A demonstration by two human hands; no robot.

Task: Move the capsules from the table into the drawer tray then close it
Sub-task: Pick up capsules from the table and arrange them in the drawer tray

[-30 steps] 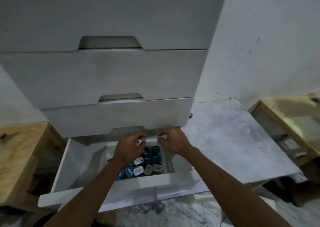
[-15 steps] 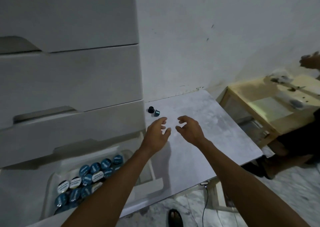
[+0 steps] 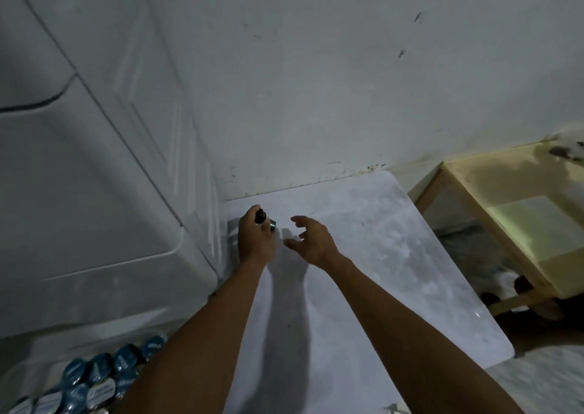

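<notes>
Far left, a white drawer unit (image 3: pixel 79 176) filled that side, its fronts blurred. Below it the open drawer tray (image 3: pixel 38 355) sat at bottom left, packed with blue-lidded capsules in tray (image 3: pixel 104 372); white print on the lids, too small and blurred to read.

Left hand (image 3: pixel 255 240) was over the back left corner of the pale table (image 3: pixel 379 255), right beside the drawer unit's side. Fingers (image 3: pixel 249 221) were curled down around a dark capsule (image 3: pixel 261 215), which showed at the fingertips; looked gripped, though whether it was lifted off the table couldn't be told. A teal capsule (image 3: pixel 272 224) lay just beside the dark one, touching or almost touching the same hand on its right edge; couldn't tell if it was held too.

Right hand (image 3: pixel 311 238) hovered near, just right of the left hand, open and loosely cupped, fingers spread and bent, holding nothing, touching nothing visible. Both forearms ran up from the bottom edge, the left one crossing over the near corner of the tray and hiding part of it. Hand shadows fell on the table below them.

Behind, a scuffed white wall (image 3: pixel 316 82) with dark marks. Far right, a wooden side table (image 3: pixel 518 224) with a lighter panel on top stood apart from the pale table, a gap between them.
</notes>
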